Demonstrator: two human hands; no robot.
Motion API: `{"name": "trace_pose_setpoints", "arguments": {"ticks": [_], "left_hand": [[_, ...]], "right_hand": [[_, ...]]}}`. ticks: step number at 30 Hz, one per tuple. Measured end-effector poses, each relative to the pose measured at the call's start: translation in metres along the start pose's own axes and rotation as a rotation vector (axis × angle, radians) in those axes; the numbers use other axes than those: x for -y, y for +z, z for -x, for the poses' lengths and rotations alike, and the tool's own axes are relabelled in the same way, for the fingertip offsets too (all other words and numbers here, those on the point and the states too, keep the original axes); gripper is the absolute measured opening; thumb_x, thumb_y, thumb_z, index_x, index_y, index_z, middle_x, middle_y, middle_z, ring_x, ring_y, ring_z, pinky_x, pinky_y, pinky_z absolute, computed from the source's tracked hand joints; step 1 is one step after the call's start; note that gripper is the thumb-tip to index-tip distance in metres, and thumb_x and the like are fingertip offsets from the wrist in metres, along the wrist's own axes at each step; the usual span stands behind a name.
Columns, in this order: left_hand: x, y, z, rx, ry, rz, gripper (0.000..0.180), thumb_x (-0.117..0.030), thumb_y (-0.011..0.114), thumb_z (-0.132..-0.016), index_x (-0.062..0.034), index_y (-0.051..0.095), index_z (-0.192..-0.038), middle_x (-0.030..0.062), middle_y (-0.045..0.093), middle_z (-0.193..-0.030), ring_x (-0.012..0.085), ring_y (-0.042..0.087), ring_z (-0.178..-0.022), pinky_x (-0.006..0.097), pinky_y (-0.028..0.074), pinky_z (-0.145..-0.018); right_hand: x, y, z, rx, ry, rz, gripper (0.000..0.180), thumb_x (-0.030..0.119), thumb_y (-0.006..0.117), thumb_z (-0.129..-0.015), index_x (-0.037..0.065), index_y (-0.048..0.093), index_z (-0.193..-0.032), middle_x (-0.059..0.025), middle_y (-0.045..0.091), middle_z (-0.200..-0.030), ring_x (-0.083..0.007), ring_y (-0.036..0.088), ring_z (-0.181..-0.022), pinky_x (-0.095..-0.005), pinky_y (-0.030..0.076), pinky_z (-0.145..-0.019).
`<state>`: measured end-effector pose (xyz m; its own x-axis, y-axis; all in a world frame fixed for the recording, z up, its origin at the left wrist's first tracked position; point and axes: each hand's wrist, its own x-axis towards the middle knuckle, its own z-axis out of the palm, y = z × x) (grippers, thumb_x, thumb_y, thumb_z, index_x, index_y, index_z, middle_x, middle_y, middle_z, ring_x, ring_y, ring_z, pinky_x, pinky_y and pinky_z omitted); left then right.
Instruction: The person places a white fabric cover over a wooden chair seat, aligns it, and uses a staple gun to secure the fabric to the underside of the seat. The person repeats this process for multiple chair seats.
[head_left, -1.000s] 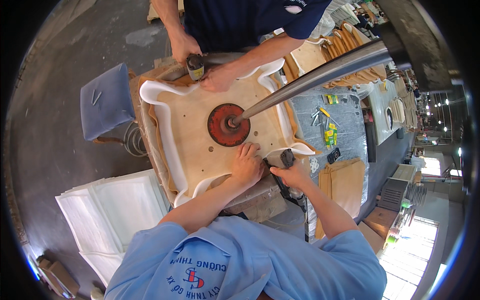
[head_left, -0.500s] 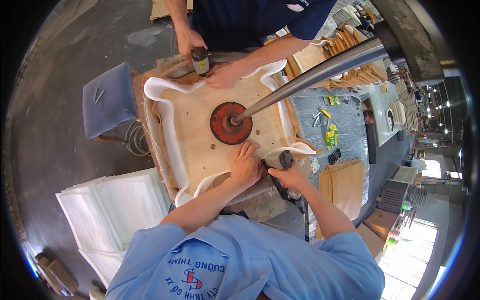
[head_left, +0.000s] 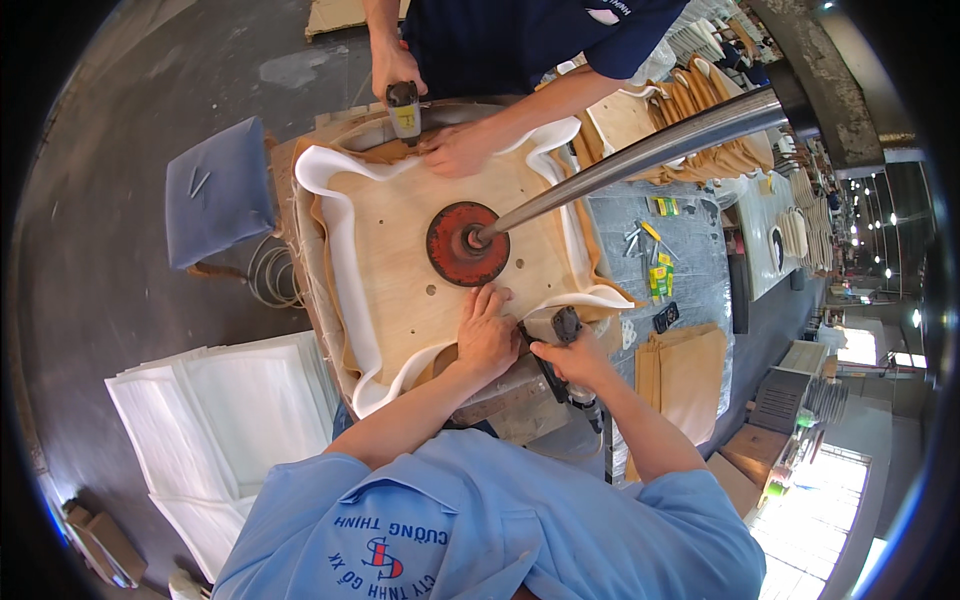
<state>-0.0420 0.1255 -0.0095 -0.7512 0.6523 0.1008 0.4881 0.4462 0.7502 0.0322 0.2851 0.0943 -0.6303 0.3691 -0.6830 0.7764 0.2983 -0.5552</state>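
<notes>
A square plywood seat panel (head_left: 385,255) lies before me, edged with white foam (head_left: 343,235) and a tan cover (head_left: 322,215). A round red disc (head_left: 450,245) on a metal rod (head_left: 640,150) sits against its middle. My left hand (head_left: 489,338) is at the near edge, closed over the folded cover edge, fingertips on the plywood. What lies beneath the palm is hidden. My right hand (head_left: 580,358) grips a staple gun (head_left: 567,324), its nose by the near right edge, just right of my left hand. A hose trails below it.
Across the panel, a co-worker's hand (head_left: 398,72) holds another staple gun (head_left: 405,118); the other hand (head_left: 460,150) presses the far edge. A blue cushion (head_left: 220,195) stands left, white padded sheets (head_left: 225,415) lower left. Tan sheets (head_left: 682,385) and small packets (head_left: 661,275) lie right.
The co-worker's staple gun stands more upright and has shifted slightly right along the far edge. My hands keep nearly the same places, the staple gun still at the near right edge.
</notes>
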Motion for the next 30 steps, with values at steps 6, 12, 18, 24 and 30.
{"name": "trace_pose_setpoints", "arguments": {"ticks": [6, 12, 18, 24, 30], "left_hand": [[0.004, -0.008, 0.008, -0.010, 0.041, -0.087, 0.019, -0.026, 0.077, -0.084, -0.0100, 0.079, -0.094, 0.0096, 0.053, -0.144, 0.0369, 0.036, -0.149, 0.061, 0.022, -0.127], [0.005, -0.012, 0.009, 0.027, -0.005, -0.028, 0.017, -0.026, 0.075, -0.088, -0.0100, 0.078, -0.092, 0.0097, 0.052, -0.146, 0.0367, 0.036, -0.149, 0.062, 0.018, -0.127], [0.007, -0.010, 0.010, 0.011, 0.003, -0.022, 0.016, -0.025, 0.075, -0.087, -0.0097, 0.077, -0.087, 0.0089, 0.053, -0.145, 0.0357, 0.037, -0.147, 0.061, 0.019, -0.127], [0.008, -0.008, 0.010, -0.015, 0.026, -0.021, 0.015, -0.022, 0.077, -0.083, -0.0081, 0.076, -0.089, 0.0104, 0.054, -0.143, 0.0356, 0.038, -0.147, 0.062, 0.020, -0.126], [0.006, -0.032, 0.018, 0.035, -0.031, -0.061, 0.023, -0.029, 0.083, -0.081, -0.0087, 0.075, -0.087, 0.0095, 0.054, -0.140, 0.0349, 0.038, -0.146, 0.064, 0.020, -0.127]], "right_hand": [[0.003, -0.007, -0.001, -0.002, 0.003, -0.093, 0.027, 0.025, 0.084, -0.089, 0.003, 0.072, -0.099, -0.0013, 0.065, -0.068, -0.0104, 0.059, -0.052, -0.0298, 0.046, -0.048], [-0.011, -0.008, 0.006, 0.012, -0.040, -0.140, 0.025, 0.023, 0.084, -0.089, 0.003, 0.073, -0.099, 0.0000, 0.065, -0.068, -0.0101, 0.058, -0.052, -0.0293, 0.045, -0.048], [-0.001, 0.000, 0.010, 0.077, 0.001, -0.106, 0.026, 0.024, 0.084, -0.089, 0.002, 0.073, -0.099, 0.0000, 0.064, -0.066, -0.0095, 0.058, -0.052, -0.0297, 0.045, -0.049], [0.002, 0.007, 0.003, 0.035, 0.051, 0.001, 0.029, 0.027, 0.085, -0.089, 0.002, 0.072, -0.096, -0.0006, 0.063, -0.065, -0.0102, 0.058, -0.052, -0.0305, 0.046, -0.049], [-0.007, 0.007, 0.002, -0.006, -0.015, -0.030, 0.031, 0.028, 0.085, -0.089, 0.001, 0.071, -0.094, -0.0014, 0.064, -0.064, -0.0114, 0.060, -0.052, -0.0315, 0.047, -0.049]]}}
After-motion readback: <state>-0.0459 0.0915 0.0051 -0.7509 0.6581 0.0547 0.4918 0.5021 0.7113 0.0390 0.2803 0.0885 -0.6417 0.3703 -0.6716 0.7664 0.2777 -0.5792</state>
